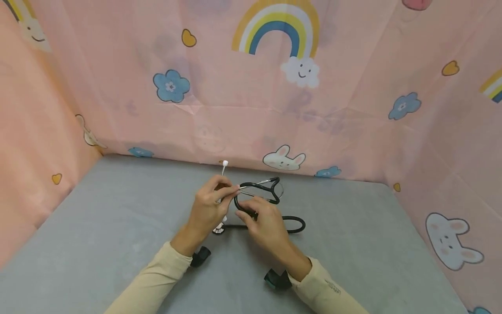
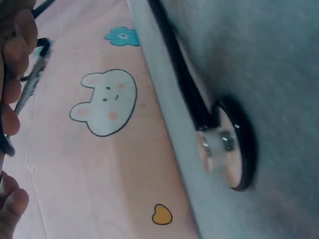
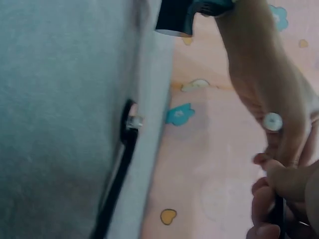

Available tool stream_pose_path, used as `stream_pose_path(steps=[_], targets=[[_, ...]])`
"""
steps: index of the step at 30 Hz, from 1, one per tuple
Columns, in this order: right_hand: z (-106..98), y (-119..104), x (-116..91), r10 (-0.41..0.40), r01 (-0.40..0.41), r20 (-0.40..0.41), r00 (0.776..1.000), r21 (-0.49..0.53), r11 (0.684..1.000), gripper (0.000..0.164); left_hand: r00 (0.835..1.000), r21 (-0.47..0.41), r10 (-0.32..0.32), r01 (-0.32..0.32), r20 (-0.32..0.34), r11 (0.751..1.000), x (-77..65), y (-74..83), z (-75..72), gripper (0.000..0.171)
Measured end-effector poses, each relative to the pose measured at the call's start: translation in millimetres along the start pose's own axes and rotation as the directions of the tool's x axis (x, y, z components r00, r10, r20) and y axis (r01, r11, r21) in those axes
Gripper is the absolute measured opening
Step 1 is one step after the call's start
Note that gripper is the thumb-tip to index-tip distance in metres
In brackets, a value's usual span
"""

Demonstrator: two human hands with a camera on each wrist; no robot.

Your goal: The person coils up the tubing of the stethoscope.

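Observation:
A stethoscope with black tubing [image 1: 296, 217] is held above the grey table. My left hand [image 1: 208, 205] pinches its metal ear tubes between thumb and fingers; a white ear tip [image 1: 225, 163] sticks up beyond that hand. To the right, my right hand [image 1: 266, 224] grips the black tubing with curled fingers, close to the left hand. The round chest piece [image 2: 234, 149] has a black rim and hangs or stands on edge by the table surface; whether it touches is unclear. Part of the tubing is hidden behind the right hand.
The grey tabletop [image 1: 117, 244] extends around both hands. A pink curtain [image 1: 235, 126] printed with rainbows, rabbits and flowers encloses the back and sides. Black wrist devices [image 1: 277, 279] sit under both sleeves.

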State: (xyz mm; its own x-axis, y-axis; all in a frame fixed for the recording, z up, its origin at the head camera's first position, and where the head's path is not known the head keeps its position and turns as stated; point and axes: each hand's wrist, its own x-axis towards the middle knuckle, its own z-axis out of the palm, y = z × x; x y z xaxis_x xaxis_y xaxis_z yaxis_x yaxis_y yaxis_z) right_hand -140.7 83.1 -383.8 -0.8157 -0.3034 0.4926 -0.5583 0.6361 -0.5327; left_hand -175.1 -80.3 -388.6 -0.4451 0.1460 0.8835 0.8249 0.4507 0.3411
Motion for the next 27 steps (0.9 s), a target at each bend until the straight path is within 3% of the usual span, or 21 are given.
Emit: stream_pose_path(steps=[4, 9, 13, 17, 19, 21, 27], targets=[[-2, 4, 2, 0.024, -0.025, 0.073, 0.997, 0.015, 1.000, 0.019, 0.996, 0.068, 0.016, -0.022, 0.084, 0.997, -3.9, -2.5, -1.4, 0.007], [-6, 10, 7, 0.131, -0.143, 0.137, 0.982, 0.077, 0.987, 0.016, 0.980, 0.144, 0.078, -0.105, 0.183, 0.984, -4.5, -7.3, -4.0, 0.009], [-14, 15, 9, 0.183, -0.202, 0.170, 0.968, 0.103, 0.974, 0.014, 0.953, 0.165, 0.147, -0.195, 0.265, 0.967, -5.0, -8.6, -4.6, 0.013], [-21, 17, 9, 0.180, -0.199, 0.188, 0.965, 0.084, 0.976, 0.013, 0.918, 0.144, 0.202, -0.264, 0.342, 0.954, -8.9, -8.1, -4.9, 0.018], [-24, 18, 10, 0.164, -0.180, 0.200, 0.966, 0.064, 0.982, 0.013, 0.908, 0.139, 0.203, -0.269, 0.366, 0.953, -10.6, -7.2, -4.2, 0.018], [-26, 19, 11, 0.133, -0.145, 0.213, 0.968, 0.040, 0.989, 0.014, 0.910, 0.147, 0.193, -0.261, 0.367, 0.954, -11.0, -5.7, -3.2, 0.016], [-34, 22, 19, -0.003, 0.017, 0.213, 0.977, -0.062, 0.998, 0.016, 0.942, 0.156, 0.163, -0.216, 0.295, 0.964, -12.2, -7.7, -0.7, 0.012]])
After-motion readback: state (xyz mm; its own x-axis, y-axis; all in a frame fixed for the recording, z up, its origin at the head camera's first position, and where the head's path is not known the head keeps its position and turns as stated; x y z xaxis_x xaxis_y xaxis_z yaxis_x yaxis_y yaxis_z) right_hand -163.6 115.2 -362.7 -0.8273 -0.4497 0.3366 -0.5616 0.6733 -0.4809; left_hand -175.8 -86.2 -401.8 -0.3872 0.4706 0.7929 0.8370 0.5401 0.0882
